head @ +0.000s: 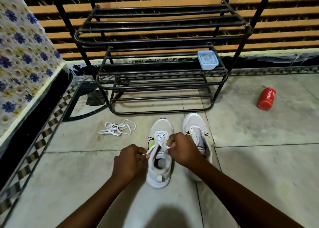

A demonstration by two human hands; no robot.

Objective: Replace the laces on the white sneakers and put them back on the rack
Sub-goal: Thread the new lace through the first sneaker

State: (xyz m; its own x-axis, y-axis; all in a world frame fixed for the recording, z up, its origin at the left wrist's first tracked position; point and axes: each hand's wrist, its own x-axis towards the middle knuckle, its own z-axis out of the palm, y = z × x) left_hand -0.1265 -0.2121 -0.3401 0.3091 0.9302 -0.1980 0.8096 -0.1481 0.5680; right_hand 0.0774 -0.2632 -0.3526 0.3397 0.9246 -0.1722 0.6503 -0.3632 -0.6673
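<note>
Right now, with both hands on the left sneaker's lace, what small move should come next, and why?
Probably pull both lace ends snug and tie them. The left hand and right hand each pinch an end of the lace at the top of the left sneaker, which looks laced through.

- Black tubular metal shoe rack: painted bars with a dull gloss.
- Two white sneakers: matt mesh cloth uppers, smoother rubbery soles.
- Loose flat white lace: woven cloth, matt.
- Pale blue lidded box: translucent plastic, smooth.
- Red cylindrical bottle: plastic, slightly shiny.
- Grey tiled floor: stone-like, smooth, faintly scuffed.
- Floral blue-and-yellow cover: cloth, textured.
</note>
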